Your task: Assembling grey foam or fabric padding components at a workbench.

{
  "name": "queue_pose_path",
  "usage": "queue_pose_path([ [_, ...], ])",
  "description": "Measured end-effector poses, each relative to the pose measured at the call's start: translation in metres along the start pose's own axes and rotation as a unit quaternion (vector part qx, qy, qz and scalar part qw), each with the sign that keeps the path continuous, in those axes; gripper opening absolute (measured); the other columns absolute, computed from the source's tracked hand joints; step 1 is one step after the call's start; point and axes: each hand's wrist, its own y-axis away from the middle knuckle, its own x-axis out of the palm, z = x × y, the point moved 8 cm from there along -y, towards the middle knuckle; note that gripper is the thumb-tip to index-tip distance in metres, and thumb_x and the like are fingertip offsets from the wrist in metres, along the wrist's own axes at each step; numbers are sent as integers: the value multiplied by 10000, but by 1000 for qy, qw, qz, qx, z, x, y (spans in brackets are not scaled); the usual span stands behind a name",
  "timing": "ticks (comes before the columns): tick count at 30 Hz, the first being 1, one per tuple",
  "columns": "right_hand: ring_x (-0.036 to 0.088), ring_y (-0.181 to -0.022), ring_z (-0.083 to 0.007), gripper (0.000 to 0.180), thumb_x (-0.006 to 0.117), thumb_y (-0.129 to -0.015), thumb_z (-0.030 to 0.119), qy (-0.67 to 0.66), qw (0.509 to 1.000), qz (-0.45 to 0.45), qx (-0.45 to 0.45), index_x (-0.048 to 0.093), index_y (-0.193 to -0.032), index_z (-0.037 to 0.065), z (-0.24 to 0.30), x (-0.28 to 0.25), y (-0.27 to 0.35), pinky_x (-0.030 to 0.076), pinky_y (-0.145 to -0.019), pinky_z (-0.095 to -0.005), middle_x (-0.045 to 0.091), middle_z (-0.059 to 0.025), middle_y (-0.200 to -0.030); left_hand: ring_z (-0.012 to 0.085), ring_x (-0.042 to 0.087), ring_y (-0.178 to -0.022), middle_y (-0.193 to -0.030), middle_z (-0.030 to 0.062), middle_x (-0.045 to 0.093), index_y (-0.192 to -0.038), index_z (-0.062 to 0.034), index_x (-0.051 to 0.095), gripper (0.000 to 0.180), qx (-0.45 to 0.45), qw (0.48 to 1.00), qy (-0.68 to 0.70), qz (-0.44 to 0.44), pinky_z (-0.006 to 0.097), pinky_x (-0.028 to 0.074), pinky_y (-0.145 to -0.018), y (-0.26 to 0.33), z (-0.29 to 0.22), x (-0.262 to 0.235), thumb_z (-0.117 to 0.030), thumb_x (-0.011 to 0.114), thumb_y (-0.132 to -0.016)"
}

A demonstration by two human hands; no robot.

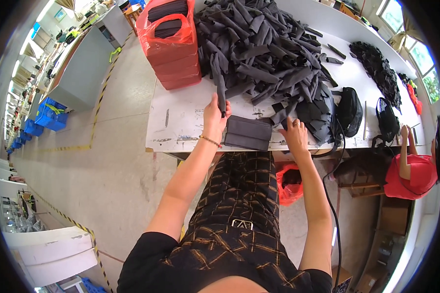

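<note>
A dark grey fabric strip [221,90] hangs off the big heap of strips [269,44] on the white surface [181,115], and the left hand [214,117] has it pinched at its lower end. Just beside it sits a neat stack of folded pieces [248,133]. The right hand [294,134] rests flat at the stack's edge, fingers loose, grasping nothing. A red bag [168,46] stands behind, full.

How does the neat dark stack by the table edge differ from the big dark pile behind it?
The stack is squared, its pieces laid flat and aligned; the pile is loose strips crossing every way. The stack is small and low; the pile is far larger and heaped. The right hand rests beside the stack, while the left hand holds one strip hanging from the pile. Both are dark grey fabric on the white table.
</note>
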Motion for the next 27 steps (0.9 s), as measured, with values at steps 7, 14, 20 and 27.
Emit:
queue_pose_path([
  [7,543,-998,-331,275,641,-839,209,24,994,63,-81,606,-986,-22,5,37,0,481,-835,-414,575,-186,-1051,189,595,-712,-817,96,617,-1014,-4,575,319,15,1000,-11,7,292,489,-627,31,-7,26,-318,541,-972],
  [14,509,-1053,-358,280,597,-841,132,-14,994,67,-83,556,-1071,-22,9,12,25,466,-872,-417,543,-206,-1118,157,584,-976,-897,31,643,-1079,-69,620,230,-107,993,33,32,322,477,-794,50,2,5,-261,573,-960],
  [20,524,-1047,-350,320,582,-784,18,12,992,72,-103,511,-1088,-52,-9,-1,73,461,-891,-401,535,-191,-1110,130,631,-784,-862,35,654,-986,-47,634,180,-46,997,-6,69,292,537,-678,50,15,4,-219,621,-935],
  [27,551,-983,-408,515,607,-761,-40,-295,943,-148,38,414,-1236,13,-18,-79,74,446,-873,-440,542,-230,-1069,257,689,-879,-947,132,678,-1008,16,607,200,-48,994,42,83,344,608,-733,53,19,12,-164,627,-921],
])
